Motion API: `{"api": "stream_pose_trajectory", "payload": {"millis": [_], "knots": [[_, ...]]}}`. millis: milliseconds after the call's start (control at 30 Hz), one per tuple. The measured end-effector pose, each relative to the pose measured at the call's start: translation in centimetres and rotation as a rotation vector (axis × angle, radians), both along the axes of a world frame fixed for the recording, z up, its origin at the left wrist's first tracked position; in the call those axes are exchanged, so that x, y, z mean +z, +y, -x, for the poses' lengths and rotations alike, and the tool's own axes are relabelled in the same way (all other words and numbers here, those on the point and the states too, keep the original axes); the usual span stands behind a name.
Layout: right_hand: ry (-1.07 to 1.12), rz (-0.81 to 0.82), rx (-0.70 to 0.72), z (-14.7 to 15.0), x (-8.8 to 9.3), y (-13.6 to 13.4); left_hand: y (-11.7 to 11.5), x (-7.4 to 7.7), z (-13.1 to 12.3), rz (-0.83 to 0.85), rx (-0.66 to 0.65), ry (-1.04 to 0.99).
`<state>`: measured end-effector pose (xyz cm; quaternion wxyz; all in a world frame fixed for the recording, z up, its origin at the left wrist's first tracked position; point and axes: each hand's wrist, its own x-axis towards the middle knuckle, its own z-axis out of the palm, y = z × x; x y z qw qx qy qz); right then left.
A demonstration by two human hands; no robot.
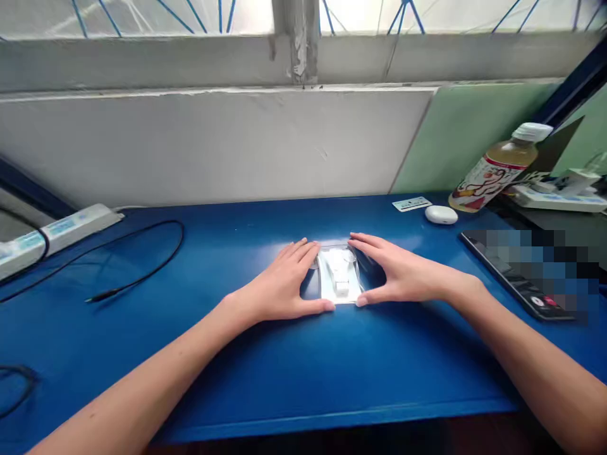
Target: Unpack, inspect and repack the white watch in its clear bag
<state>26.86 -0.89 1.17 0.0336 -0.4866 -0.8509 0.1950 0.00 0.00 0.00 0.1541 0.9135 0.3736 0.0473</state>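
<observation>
A small clear plastic packet (340, 273) lies flat on the blue desk, with a pale card and a white object inside whose kind I cannot make out. My left hand (287, 284) rests at its left side, fingertips by the upper left corner and thumb at the lower left corner. On the other side, my right hand (398, 272) has its index finger near the upper right corner and its thumb touching the lower right corner. Both hands are open, thumbs spread wide from the stretched fingers, and neither closes around the packet.
A white power strip (61, 237) and a black cable (142, 278) lie at the left. Toward the right are a small card (411, 204), a white earbud case (441, 215), a drink bottle (496, 170) and a phone (512, 272). A wall (213, 148) stands behind the desk (284, 379).
</observation>
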Motion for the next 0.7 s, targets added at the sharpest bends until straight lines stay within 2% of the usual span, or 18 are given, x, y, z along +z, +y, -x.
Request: {"api": "stream_pose_trajectory", "payload": {"millis": [267, 400, 500, 600, 700], "knots": [[0.114, -0.179, -0.007, -1.2, 0.1, 0.3, 0.4, 0.4, 0.6, 0.071, -0.005, -0.03], [0.12, -0.231, -0.018, -1.2, 0.3, 0.4, 0.6, 0.3, 0.4, 0.032, 0.076, -0.088], [0.142, -0.273, -0.016, -1.4, 0.3, 0.4, 0.6, 0.1, 0.2, 0.009, 0.072, -0.068], [0.154, -0.275, 0.004, -1.6, 0.3, 0.5, 0.5, 0.1, 0.3, 0.003, 0.02, -0.038], [0.116, -0.196, 0.035, -1.7, 0.3, 0.4, 0.4, 0.1, 0.5, 0.018, -0.003, -0.024]]}}
